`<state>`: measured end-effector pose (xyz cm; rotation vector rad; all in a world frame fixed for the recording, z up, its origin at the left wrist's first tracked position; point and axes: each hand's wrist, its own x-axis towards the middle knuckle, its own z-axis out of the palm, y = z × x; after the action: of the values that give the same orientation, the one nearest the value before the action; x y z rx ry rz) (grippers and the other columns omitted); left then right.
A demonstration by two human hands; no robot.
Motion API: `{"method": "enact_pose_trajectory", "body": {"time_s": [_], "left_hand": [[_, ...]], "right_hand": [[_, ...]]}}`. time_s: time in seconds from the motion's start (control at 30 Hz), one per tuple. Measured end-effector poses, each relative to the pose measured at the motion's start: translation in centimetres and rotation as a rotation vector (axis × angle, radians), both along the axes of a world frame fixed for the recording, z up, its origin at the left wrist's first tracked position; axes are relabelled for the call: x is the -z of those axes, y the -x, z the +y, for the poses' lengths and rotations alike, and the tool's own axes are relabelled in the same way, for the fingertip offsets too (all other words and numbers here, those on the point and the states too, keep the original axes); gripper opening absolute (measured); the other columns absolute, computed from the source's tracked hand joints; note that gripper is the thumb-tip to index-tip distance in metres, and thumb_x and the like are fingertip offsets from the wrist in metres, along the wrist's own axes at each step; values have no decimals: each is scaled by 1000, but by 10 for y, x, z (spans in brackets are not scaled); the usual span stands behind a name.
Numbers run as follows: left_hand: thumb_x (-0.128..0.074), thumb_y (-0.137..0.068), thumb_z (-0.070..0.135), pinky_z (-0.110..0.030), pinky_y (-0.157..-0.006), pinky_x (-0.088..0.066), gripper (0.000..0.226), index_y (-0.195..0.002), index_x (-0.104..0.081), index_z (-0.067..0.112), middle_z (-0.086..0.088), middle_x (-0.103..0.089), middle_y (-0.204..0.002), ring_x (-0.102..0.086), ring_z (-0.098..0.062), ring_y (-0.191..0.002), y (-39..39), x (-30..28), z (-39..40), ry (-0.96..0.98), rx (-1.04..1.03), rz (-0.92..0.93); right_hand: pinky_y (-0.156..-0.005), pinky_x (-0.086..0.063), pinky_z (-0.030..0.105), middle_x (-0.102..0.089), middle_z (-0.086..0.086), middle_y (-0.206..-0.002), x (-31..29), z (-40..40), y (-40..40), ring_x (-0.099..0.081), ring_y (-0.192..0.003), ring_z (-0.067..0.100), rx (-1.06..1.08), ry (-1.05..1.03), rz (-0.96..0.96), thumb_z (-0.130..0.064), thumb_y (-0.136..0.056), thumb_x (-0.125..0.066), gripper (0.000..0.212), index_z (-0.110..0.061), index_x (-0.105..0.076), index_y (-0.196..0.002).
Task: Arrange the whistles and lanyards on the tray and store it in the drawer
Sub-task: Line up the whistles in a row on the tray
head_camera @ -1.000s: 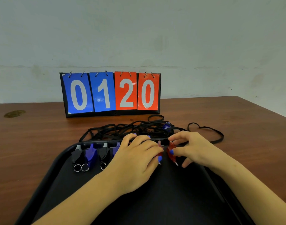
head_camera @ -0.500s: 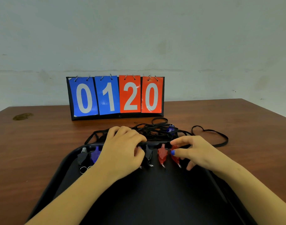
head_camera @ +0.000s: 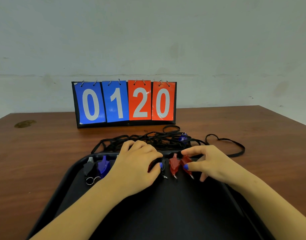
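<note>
Red whistle (head_camera: 186, 161) pinched by right hand (head_camera: 211, 163). Left hand (head_camera: 136, 166) curled over whistles on tray (head_camera: 166, 213); grip unclear.

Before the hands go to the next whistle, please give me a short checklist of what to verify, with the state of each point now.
1. Tray lies flat on the table: ok.
2. Whistles sit in one row at the tray's far edge: ok.
3. Right hand touches the right red whistle: ok.
4. Whistles under the left hand are lined up: cannot tell, hidden.
5. Lanyards are on the tray: not ok, tangled on the table behind it.
6. Blue whistle in the lanyards is on the tray: not ok.
</note>
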<state>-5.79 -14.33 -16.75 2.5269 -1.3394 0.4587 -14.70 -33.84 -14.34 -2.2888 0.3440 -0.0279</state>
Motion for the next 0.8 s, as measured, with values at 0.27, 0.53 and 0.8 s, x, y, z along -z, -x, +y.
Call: {"method": "enact_pose_trajectory", "body": {"time_s": [0.27,0.53,0.8], "left_hand": [[-10,-81,52,-23,-96,-12,65,-132,-45,32,16,-52,-127,-37,-6,-124,4,-2,-1,17,-11,19],[-22,-84,50,-28,-96,-22,54,-116,-60,28,13,-62,-112,-51,-12,-113,5,-2,0,78,-8,-13],[-32,-84,52,-29,-92,-23,46,-109,-63,31,15,-65,-107,-54,-11,-109,4,3,-1,27,23,-57]], "right_hand": [[-59,-38,14,-49,-9,-110,6,10,2,-49,-64,-1,-50,198,-49,-47,-76,-68,46,-38,-55,-119],[-79,-41,21,-46,-5,-122,7,14,1,-51,-101,12,-40,264,-24,-49,-75,-68,47,-37,-56,-118],[-63,-35,14,-45,-7,-112,6,12,2,-48,-76,2,-69,278,-56,-46,-76,-67,25,-43,-51,-96]]}}
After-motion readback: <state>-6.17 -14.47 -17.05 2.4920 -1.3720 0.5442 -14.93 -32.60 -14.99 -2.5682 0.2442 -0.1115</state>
